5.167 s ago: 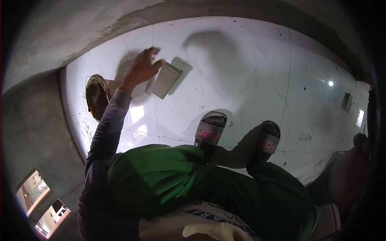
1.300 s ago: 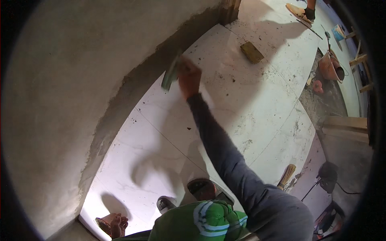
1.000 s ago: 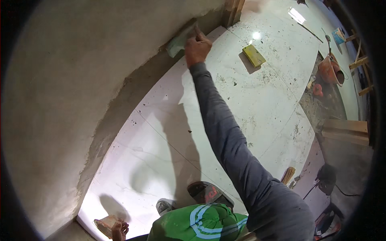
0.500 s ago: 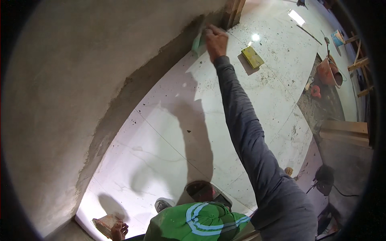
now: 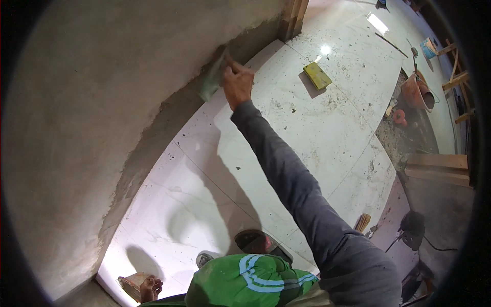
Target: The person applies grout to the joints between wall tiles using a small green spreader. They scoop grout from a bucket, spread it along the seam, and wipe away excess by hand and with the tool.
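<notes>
My right hand (image 5: pixel 237 84) reaches far forward to the base of the wall, fingers closed on a flat pale-green tool (image 5: pixel 210 84). The tool is smeared by motion, so its exact kind is unclear. It lies against the dark, damp-looking strip (image 5: pixel 176 111) of plaster that runs along the wall's foot. At the lower left, my left hand (image 5: pixel 150 287) has its fingers curled at the side of a small brownish bucket (image 5: pixel 134 284). The bucket is tilted near the wall, and its inside is hidden.
On the white tiled floor (image 5: pixel 286 153) lie a yellow sponge-like block (image 5: pixel 317 75) and scattered crumbs. To the right are a short brush (image 5: pixel 362 222), an orange bucket (image 5: pixel 417 92) on its side, a blue-and-white pail (image 5: pixel 428 48) and wooden beams (image 5: pixel 438 169).
My right hand has swept the green tool along the wall's foot, leftward and nearer to me. My left hand and the small bucket have hardly moved.
</notes>
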Tool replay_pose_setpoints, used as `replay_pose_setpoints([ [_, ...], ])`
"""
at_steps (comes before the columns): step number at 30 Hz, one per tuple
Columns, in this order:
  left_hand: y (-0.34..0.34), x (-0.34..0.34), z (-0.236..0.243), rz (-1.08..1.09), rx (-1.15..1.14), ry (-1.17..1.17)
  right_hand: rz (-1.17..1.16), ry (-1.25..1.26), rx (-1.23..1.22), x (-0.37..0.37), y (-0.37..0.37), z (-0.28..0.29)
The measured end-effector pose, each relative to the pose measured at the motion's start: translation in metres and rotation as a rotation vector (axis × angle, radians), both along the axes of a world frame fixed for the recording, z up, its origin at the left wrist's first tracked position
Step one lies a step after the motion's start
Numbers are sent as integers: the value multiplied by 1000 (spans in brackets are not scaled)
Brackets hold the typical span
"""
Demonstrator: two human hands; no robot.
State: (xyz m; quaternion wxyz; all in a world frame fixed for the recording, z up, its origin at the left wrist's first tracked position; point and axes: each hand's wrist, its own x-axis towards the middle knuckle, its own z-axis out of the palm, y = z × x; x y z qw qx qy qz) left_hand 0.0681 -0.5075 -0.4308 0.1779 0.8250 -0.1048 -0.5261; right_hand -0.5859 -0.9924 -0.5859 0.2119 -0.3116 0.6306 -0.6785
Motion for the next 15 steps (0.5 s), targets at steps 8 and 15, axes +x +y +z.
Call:
replay_pose_setpoints([
  [8,4,-3,-5,-40,-43,6,-81,-288,-113,-137,-12,0],
  [15,12,5,2,-51,18,14,184,135,144,-34,1,-1],
])
